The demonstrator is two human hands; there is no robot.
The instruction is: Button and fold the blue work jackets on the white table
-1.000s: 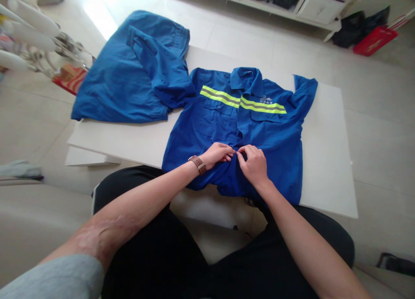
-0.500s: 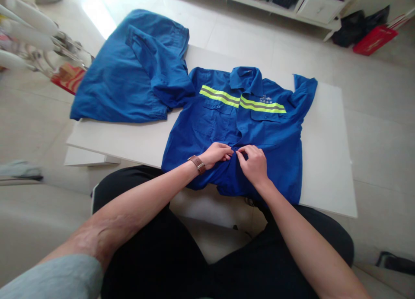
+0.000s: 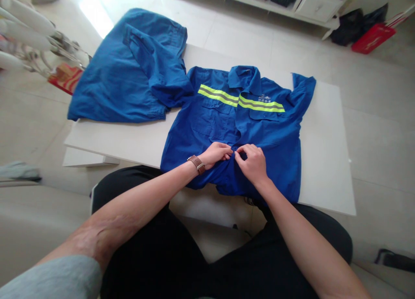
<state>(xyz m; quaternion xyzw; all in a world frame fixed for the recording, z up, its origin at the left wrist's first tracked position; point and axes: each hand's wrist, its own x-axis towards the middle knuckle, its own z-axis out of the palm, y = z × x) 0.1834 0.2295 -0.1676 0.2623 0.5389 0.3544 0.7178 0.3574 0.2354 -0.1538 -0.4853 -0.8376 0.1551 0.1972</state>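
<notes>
A blue work jacket (image 3: 207, 122) lies front up on the table, its collar away from me. Yellow-and-grey reflective strips cross its chest, and white lettering sits above the right-hand one. At the lower front opening, my left hand (image 3: 216, 155), with a brown-strapped watch on the wrist, pinches one edge of the cloth. My right hand (image 3: 252, 161) is closed in a pinch on the other edge, close to the left fingertips. What exactly lies between the fingertips, such as a button, is too small to tell. The jacket's hem hangs over the near table edge.
Blue folded clothing (image 3: 110, 78) lies at the left end of the white table (image 3: 327, 160), reaching past its edge. Beyond is a white cabinet (image 3: 319, 7), with a red bag (image 3: 372, 39) on the floor beside it. My black-trousered knees are at the near edge.
The whole view has shifted very slightly. Both hands keep their pinch at the same place on the jacket front, with hardly any movement.
</notes>
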